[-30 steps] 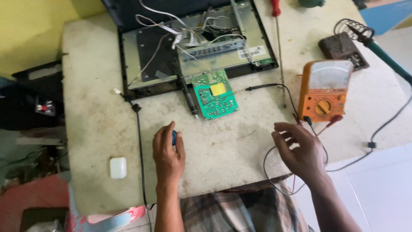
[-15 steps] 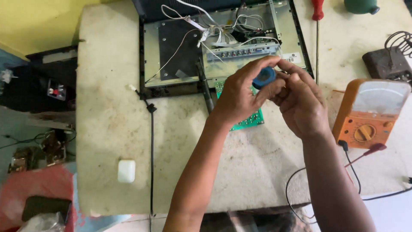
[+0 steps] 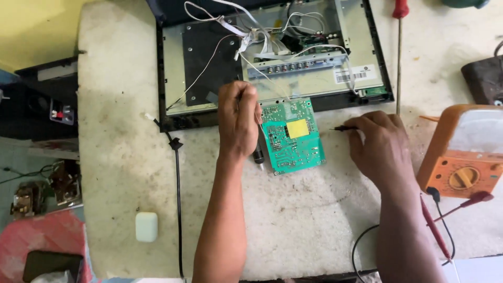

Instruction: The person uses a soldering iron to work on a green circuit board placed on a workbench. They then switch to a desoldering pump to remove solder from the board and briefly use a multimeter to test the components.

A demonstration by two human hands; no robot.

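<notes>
Hands flank the green circuit board: left hand clenched on a dark tool beside it, right hand pinching a probe pointed boardward.

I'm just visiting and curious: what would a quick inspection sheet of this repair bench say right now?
Surface: pale, worn table.
Job's things: green circuit board beside an opened flat device; orange meter.
Clutter: red-handled screwdriver; small white block.
Hands: left hand at the board's left edge, over a dark tool; right hand holds a thin probe right of the board.
Cables: black cord; red probe lead.
Surroundings: dark equipment left of the table.
</notes>
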